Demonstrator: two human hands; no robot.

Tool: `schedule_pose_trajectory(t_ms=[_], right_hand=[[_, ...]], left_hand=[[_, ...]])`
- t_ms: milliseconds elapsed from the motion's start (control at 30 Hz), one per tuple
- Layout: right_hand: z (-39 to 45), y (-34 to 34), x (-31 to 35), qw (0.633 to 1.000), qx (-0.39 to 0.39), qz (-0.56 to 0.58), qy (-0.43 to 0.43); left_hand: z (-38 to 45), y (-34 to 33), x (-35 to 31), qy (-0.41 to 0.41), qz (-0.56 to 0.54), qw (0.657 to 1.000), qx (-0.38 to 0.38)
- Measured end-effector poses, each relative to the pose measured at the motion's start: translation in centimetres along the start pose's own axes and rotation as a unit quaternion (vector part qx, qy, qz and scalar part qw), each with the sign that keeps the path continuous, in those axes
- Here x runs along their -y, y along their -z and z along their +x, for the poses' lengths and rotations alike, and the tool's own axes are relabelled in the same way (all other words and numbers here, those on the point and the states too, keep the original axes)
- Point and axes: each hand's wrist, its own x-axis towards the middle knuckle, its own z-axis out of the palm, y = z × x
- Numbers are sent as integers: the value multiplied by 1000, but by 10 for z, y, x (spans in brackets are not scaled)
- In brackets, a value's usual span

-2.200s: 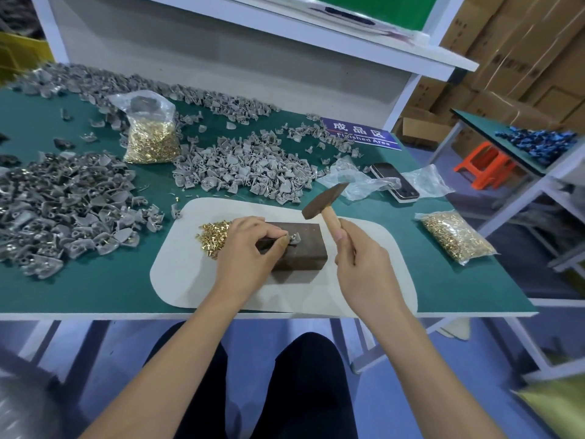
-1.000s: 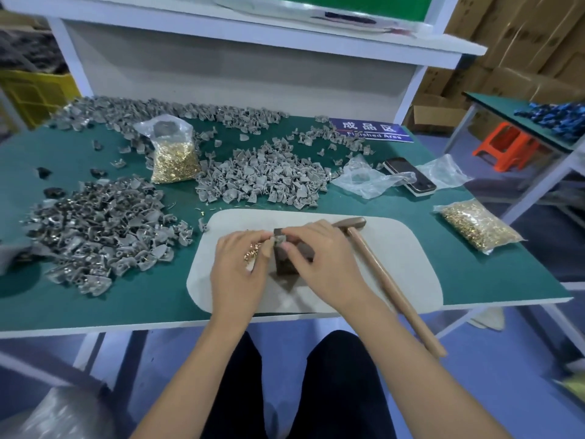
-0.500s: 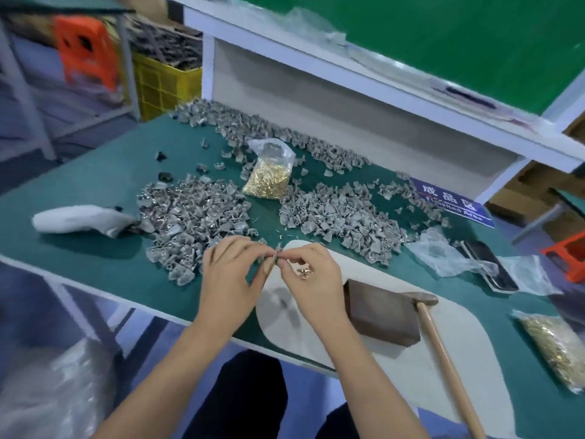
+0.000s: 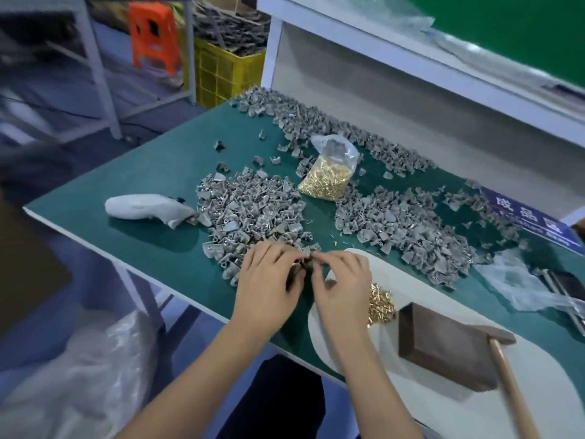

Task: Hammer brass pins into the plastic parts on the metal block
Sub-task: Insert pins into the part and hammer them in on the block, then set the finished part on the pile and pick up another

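While both hands, the left hand (image 4: pixel 266 289) and right hand (image 4: pixel 343 286), pinch one small grey plastic part (image 4: pixel 306 259) together, the dark metal block (image 4: pixel 443 346) sits just right.

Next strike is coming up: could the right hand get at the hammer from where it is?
Probably yes. The hammer lies free beside the metal block, nothing across its handle, but the right hand first must release the small part it pinches.

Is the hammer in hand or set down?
Set down: the hammer lies on the white mat against the metal block; neither hand touches it.
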Motion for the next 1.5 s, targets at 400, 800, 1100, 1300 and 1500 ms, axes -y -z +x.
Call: schedule_pose_trajectory(t_ms=[400,800,1100,1300,1500], right_hand=[[-18,24,7,998,-55,38,-13],[31,129,-100,984,-35,-97,-145],[27,116,-115,978,48,-122,-160],[28,116,-114,976,52,-119,-175],[28,116,-114,976,50,-128,-171]], left_hand=[[-3,4,-12,-76,-90,993,3],[39,-46,-83,-70,-228,965,107],[90,-108,-112,-42,-91,982,161],[112,-134,-113,-56,99,977,180],[114,-141,-108,-34,57,982,176]])
